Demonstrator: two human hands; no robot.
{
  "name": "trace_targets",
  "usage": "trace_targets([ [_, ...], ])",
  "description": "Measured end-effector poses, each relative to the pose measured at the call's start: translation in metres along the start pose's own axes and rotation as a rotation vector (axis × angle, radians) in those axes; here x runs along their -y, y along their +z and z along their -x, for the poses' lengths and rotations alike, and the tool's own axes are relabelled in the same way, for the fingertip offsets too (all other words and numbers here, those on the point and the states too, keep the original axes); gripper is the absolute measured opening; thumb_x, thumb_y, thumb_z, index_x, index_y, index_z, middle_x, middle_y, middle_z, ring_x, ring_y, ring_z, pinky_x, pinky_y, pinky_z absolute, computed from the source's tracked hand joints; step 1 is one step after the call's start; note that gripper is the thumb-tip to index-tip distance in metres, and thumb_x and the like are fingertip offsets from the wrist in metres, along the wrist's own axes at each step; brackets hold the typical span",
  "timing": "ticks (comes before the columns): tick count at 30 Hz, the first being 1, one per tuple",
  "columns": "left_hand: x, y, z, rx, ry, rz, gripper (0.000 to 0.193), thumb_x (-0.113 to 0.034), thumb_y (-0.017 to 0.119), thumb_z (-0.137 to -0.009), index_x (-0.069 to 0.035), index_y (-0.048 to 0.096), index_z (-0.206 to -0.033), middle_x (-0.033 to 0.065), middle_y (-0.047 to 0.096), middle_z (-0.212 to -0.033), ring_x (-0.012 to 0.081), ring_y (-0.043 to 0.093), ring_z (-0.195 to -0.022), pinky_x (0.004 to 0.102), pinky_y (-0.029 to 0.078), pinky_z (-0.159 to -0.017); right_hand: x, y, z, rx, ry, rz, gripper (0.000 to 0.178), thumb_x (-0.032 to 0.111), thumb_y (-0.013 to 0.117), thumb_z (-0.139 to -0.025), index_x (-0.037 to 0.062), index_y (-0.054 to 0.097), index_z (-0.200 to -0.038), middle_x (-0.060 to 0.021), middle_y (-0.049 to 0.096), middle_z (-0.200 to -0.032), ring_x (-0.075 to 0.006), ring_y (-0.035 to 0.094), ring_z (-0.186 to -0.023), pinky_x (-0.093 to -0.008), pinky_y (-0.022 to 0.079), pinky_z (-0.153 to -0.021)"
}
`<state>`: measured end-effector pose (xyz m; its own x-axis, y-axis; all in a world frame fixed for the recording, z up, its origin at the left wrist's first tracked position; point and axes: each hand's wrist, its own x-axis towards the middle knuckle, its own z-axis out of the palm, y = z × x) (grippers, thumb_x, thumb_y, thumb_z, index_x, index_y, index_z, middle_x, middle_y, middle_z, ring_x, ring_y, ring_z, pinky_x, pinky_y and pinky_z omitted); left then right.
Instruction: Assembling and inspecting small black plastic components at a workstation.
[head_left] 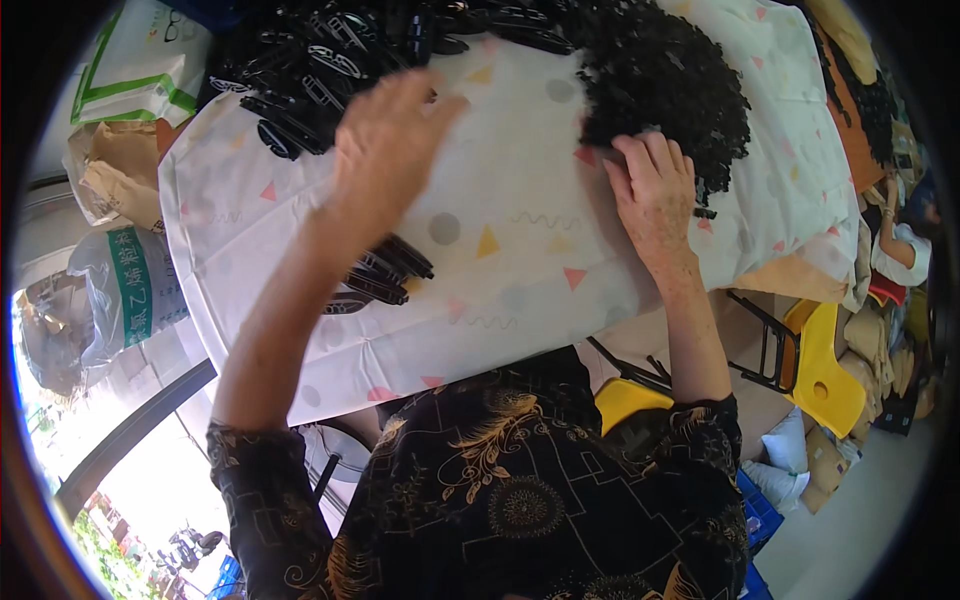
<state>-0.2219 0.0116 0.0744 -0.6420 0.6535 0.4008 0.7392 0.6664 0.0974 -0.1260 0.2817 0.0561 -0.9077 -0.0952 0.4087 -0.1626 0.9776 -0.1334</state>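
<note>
My left hand (385,140), blurred by motion, is over the near edge of a heap of long black plastic pieces (330,60) with oblong openings. Its thumb stands apart from the fingers, and I see nothing in it. A small stack of similar long black pieces (385,275) lies on the table below my left wrist. At the near left edge of a big pile of small black parts (665,75) is my right hand (655,190). Its fingers bend down against the pile with the tips close together, and what they grip is hidden.
A white patterned cloth (490,190) covers the table. Plastic and paper bags (115,175) stand at the left. Yellow chairs (830,370) and sacks (790,460) are at the right. Another person (900,245) sits at the far right.
</note>
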Motion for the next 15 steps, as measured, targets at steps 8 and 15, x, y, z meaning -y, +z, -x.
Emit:
trace_targets([
  [8,0.052,0.022,-0.015,-0.026,0.043,-0.268,0.032,0.0,0.06,-0.073,-0.012,0.063,-0.102,0.0066,0.058,-0.112,0.0229,0.054,-0.109,0.0372,0.044,-0.086,-0.004,0.008,-0.012,-0.03,-0.098,-0.025,0.028,0.006,0.073,-0.071,0.0091,0.063,-0.097,-0.0016,0.055,-0.091,-0.0215,0.053,-0.082,-0.0343,0.04,-0.07],
  [15,-0.015,0.012,0.005,-0.083,-0.383,0.548,0.024,-0.014,0.063,-0.085,-0.005,0.059,-0.107,0.0079,0.064,-0.092,0.026,0.064,-0.081,0.0351,0.052,-0.07,-0.002,0.011,-0.008,-0.13,-0.139,-0.162,0.019,0.001,0.069,-0.077,0.006,0.061,-0.094,-0.003,0.058,-0.086,-0.0179,0.058,-0.074,-0.0294,0.046,-0.064],
])
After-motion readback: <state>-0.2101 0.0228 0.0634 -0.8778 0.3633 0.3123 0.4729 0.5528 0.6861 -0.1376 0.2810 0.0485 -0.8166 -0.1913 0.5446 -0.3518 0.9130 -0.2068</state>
